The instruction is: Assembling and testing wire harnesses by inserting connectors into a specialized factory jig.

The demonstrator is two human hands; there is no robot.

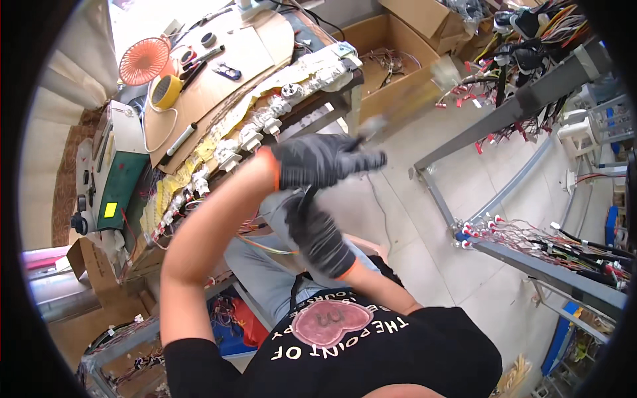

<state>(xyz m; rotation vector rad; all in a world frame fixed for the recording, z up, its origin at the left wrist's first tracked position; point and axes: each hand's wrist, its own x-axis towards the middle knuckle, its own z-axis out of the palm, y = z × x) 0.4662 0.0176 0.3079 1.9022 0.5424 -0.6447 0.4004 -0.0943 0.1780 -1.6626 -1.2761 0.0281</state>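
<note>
My left hand (315,161), in a dark grey glove with an orange cuff, is raised beside the workbench edge, its fingers toward the right. A long, yellowish, see-through blur (415,99) with a pale end runs up and right from its fingertips; motion hides what it is. Just below, my right hand (322,242) wears a matching glove and hovers over my lap. A thin black strip (306,196) shows between the two hands. Smearing hides the right fingers. Several coloured wires (269,245) lie by my legs.
White connectors (251,136) line the workbench's near edge (219,123). On it sit an orange fan (144,61), yellow tape (166,91) and a marker (179,142). A cardboard box (388,56) stands beyond. Metal racks (511,119) with hanging wire bundles (551,242) stand right.
</note>
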